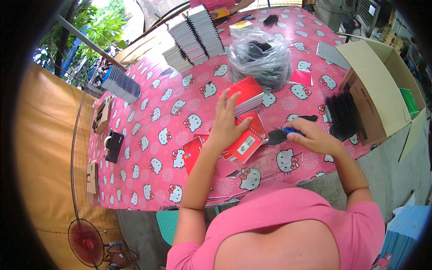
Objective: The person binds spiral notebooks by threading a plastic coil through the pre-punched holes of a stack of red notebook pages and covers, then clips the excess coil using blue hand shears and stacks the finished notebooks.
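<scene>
My left hand (225, 126) rests with fingers spread over small red spiral notebooks. Its thumb lies near a red notebook (245, 148) with a white label on its cover, and its fingertips reach a taller stack of red notebooks (246, 90). More red notebooks (192, 155) lie under and left of my left forearm. My right hand (310, 135) is closed around a small blue-handled tool (292, 131), its tip pointing left toward the notebook; the exact kind is unclear. Just below the tip lies a flat black piece (276, 137).
A clear plastic bag (260, 63) of black coils stands beyond the notebooks. Black spiral coils (339, 114) lie beside an open cardboard box (373, 90) on the right. Tall spiral-bound book stacks (198, 33), a tape dispenser (114, 146) and another person (211, 3) are farther off.
</scene>
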A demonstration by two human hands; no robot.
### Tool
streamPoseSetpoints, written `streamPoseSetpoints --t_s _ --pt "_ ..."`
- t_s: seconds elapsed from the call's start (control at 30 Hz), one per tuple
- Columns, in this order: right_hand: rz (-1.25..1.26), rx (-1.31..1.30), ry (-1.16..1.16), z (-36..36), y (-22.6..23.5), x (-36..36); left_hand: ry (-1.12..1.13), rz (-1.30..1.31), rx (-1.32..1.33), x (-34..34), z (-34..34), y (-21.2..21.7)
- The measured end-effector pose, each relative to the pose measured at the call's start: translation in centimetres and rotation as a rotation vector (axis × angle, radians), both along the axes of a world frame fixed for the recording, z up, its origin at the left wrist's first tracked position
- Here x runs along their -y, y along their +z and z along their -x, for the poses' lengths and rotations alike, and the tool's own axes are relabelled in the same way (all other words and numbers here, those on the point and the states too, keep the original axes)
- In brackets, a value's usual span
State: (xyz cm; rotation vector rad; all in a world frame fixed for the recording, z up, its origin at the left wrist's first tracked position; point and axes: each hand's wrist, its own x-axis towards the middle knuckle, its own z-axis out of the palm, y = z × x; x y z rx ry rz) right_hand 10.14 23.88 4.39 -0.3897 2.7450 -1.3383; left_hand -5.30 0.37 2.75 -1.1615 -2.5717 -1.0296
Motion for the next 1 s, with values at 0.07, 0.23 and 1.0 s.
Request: streamPoseSetpoints --t_s 0.07,0.23,1.0 --pt "-0.016 -0.104 -0.1 1.0 0.1 -0.2 -0.188 0.007 0.082 -0.3 0.9 0.7" --pt "-0.223 -0.326 -0.187 4.8 -2.1 -0.4 -0.126 0.132 0.007 -0.7 1.4 1.3" --pt "-0.679 -0.593 0.038 11.2 -2.1 -0.4 -0.126 -0.014 0.593 -0.6 2.4 -0.2"
